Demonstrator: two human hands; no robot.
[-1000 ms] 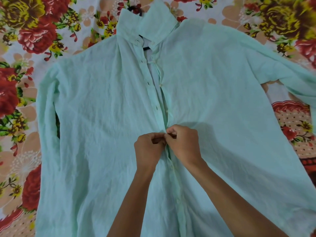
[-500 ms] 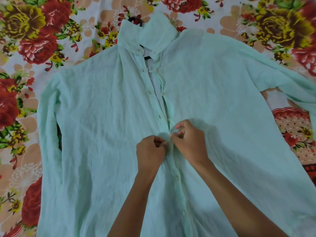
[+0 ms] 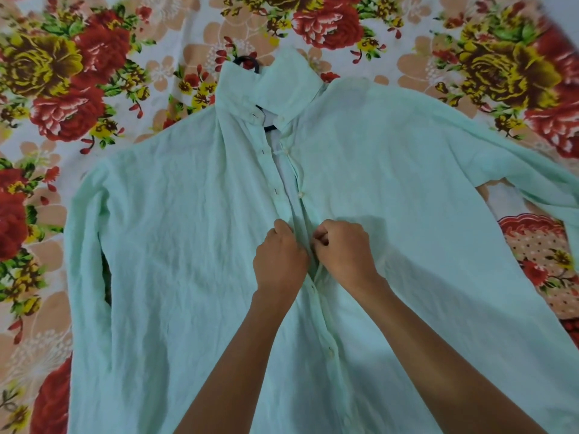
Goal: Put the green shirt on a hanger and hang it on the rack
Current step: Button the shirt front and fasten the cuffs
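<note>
I am looking down on a floral bedsheet point(image 3: 94, 98) that is filling the whole view, red and yellow roses running out to every edge. Lying flat on it, front up, is the green shirt point(image 3: 175, 245), spreading across most of the sheet with one sleeve trailing down the left side and the other reaching off to the right. The black hanger point(image 3: 247, 62) is already sitting inside it: its hook is poking out above the collar point(image 3: 275, 86), and a short dark piece is showing in the open neck. So I am judging the hanger step done and the buttoning step in hand; the placket point(image 3: 316, 296) is lying closed below my hands and gaping open above them up to the collar. My left hand point(image 3: 279, 261) is curling its fingers onto the left edge of the placket, and my right hand point(image 3: 344, 249) is pinching the right edge just beside it, knuckles nearly touching; which button they are working I cannot tell, since the fingers are covering it. A white button point(image 3: 301, 193) is waiting just above on the open stretch. Next, I think, I am needing to finish this closure, move up to that button, then lift the shirt by the hook; no rack is showing here.
</note>
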